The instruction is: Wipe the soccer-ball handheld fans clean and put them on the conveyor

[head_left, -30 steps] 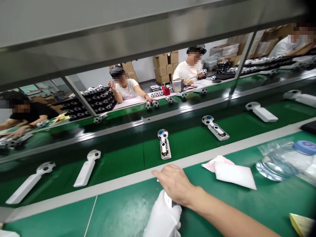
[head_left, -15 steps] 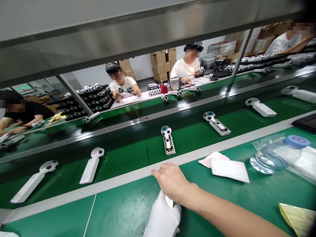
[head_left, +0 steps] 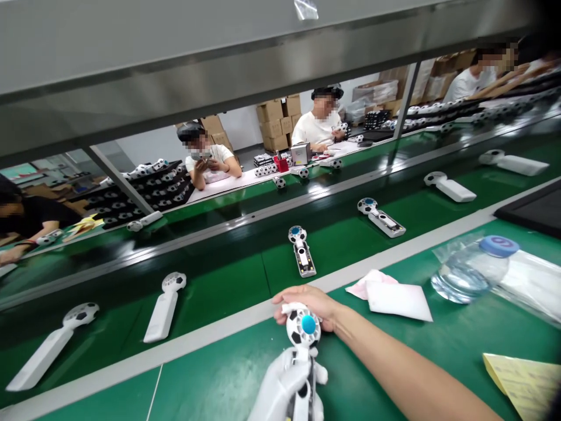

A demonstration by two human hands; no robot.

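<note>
A white gadget (head_left: 304, 328) with a round, football-patterned head and blue centre button stands upright, a dark strip down its handle. The white-gloved left hand (head_left: 280, 389) grips the handle; the head rests against the fingers of the bare right hand (head_left: 302, 304).

Cardboard cartons (head_left: 272, 120) are standing stacked against a white wall (head_left: 241, 126), a brushed-steel overhead panel (head_left: 175, 58) is spanning the view, and green conveyor lines (head_left: 219, 280) are running across above a grey floor (head_left: 249, 156).
</note>
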